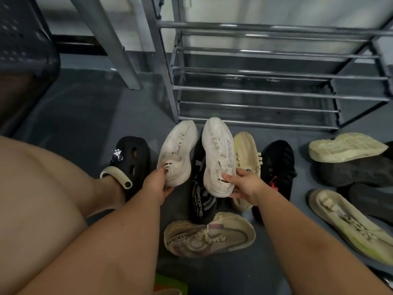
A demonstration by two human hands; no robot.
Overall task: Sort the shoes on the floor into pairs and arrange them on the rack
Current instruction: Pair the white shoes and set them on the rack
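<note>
Shoes lie scattered on the grey floor [89,116] in front of me, and 2 of them are up in my hands. Biggest thing in view is the rack [276,90], a metal frame of horizontal bars standing just past the pile; every bar I can see is bare, so I judge nothing has been placed yet.

On the floor: a long cream shoe [350,226] lies at far right, with a dark shoe [357,171] above it and an upturned cream sole [344,146] resting on that one. Nearer me sits a cream and pink sneaker [209,235], its heel touched by a black lettered shoe [201,201]. A black knit shoe [276,165] lies right of a pale yellow shoe [246,152]. My own foot wears a black clog [129,158], no part of the sort.

My left hand [157,184] is closed around the heel of 1 white sneaker [178,150]; my right hand [244,186] grips the heel of its twin [219,156]. Both are lifted clear of the pile, toes pointing at the rack, held side by side and a little apart.

So the step in hand is pairing: these 2 match in colour, shape and heel lettering. Next I would reach forward and set them together on 1 tier, soles spanning 2 bars so neither tips through.
</note>
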